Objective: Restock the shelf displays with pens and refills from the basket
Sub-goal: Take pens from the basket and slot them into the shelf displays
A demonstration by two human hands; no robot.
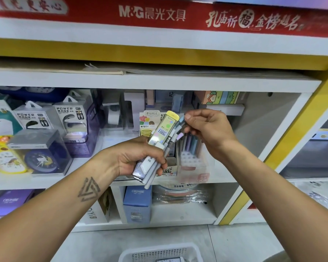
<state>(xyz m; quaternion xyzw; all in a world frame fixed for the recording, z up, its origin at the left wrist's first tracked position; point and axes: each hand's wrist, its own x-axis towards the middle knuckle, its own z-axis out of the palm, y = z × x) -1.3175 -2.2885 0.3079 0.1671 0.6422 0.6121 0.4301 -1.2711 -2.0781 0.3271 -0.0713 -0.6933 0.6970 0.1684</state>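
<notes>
The left hand (138,157) has a closed grip around a bundle of pens and refills (159,146). The right hand (203,127) pinches one pen top (181,121). Better to pull it straight upward, then place it into the display box (189,157) at the shelf (235,178) front edge. The basket (159,252) waits on the floor.

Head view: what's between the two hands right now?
In the head view, the bundle of pens and refill cases spans the gap: the left hand grips its lower end, the right hand pinches a pen top.

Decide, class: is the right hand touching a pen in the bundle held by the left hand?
Touching. Head view: right hand fingertips pinch a pen top in the left hand bundle.
</notes>
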